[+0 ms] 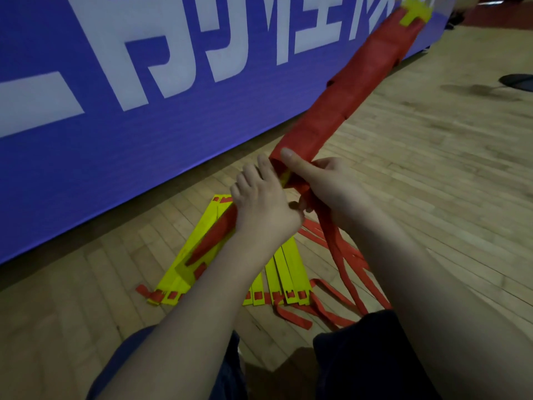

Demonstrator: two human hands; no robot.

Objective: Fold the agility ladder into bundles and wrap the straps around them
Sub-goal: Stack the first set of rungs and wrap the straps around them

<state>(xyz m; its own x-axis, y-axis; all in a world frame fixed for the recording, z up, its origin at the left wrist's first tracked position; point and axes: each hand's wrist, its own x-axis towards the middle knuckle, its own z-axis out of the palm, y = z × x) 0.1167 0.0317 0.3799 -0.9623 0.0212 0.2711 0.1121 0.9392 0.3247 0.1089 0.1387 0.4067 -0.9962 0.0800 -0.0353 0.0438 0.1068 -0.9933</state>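
A long bundle of yellow ladder rungs (415, 13), wound nearly all over in red strap (354, 79), slants up to the right above the floor. My right hand (326, 186) grips its near end, thumb pressed on the red wrap. My left hand (259, 200) holds the strap beside it, fingers curled at the bundle's end. Loose red strap ends (343, 255) hang from my right hand to the floor. A second set of yellow rungs (288, 269) lies fanned out on the floor below my hands, red straps threaded through its ends.
A tall blue banner (115, 111) with large white characters stands along the left. The wooden floor (432, 168) stretches to the right. A dark object (516, 80) lies at the far right. My knees (360, 356) in dark shorts are at the bottom.
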